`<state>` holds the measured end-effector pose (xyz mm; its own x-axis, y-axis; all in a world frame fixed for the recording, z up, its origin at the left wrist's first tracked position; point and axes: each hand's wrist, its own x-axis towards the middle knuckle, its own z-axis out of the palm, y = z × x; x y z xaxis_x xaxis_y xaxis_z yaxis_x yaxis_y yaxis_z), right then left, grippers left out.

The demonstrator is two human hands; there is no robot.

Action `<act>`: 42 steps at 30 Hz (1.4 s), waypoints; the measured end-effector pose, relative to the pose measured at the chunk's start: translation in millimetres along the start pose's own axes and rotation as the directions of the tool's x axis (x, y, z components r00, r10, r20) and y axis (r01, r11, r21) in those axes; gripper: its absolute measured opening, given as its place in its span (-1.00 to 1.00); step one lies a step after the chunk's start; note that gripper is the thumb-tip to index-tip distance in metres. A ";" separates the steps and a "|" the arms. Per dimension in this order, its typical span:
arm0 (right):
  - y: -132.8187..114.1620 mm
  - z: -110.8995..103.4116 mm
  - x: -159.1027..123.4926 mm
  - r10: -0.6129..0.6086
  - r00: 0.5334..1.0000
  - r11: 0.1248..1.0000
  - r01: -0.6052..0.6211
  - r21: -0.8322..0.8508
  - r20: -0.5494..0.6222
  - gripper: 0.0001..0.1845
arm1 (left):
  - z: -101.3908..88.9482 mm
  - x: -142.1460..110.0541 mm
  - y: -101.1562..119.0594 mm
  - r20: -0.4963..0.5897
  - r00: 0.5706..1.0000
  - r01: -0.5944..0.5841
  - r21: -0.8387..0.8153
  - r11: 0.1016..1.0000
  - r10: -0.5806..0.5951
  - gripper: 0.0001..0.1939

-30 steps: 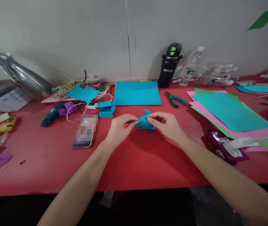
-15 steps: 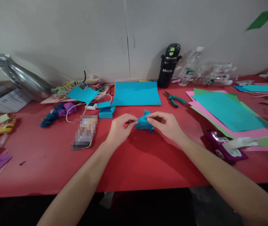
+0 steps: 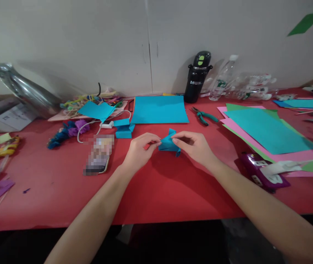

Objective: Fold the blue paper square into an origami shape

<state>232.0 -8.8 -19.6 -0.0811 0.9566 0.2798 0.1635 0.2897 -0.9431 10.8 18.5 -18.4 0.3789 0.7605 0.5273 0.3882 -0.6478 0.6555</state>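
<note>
A small folded blue paper [image 3: 167,144] is held between my two hands, a little above the red table. My left hand [image 3: 143,146] pinches its left corner between thumb and fingertips. On the other side, my right hand [image 3: 193,145] grips the right part with thumb and forefinger; its fingers hide some of that edge. One flap sticks up at the top and another hangs low at the right. Left of my hands stands a second folded blue paper piece [image 3: 123,129]. Behind them lies a stack of blue paper sheets [image 3: 159,110].
Green-handled pliers [image 3: 207,116] lie behind my right hand. A phone [image 3: 98,154] rests left of my left arm. To the right are coloured sheets [image 3: 272,130] and a purple power strip [image 3: 263,172]. A black bottle [image 3: 197,79] stands by the wall.
Both hands stay almost in place. The low right flap of the folded blue paper has shifted slightly to the right and shows more of its surface.
</note>
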 end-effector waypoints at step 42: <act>-22.2 -19.4 -2.4 -0.263 0.957 0.956 0.240 -0.168 -0.125 -0.87 | -4.6 2.8 1.5 0.037 0.968 0.246 -0.355 0.902 -0.250 -0.82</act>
<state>247.6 -17.0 4.1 0.0028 0.8430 0.5379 0.3022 0.5121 -0.8040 8.6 19.9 -13.4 0.3007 0.8961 0.3265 0.1452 -0.3813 0.9130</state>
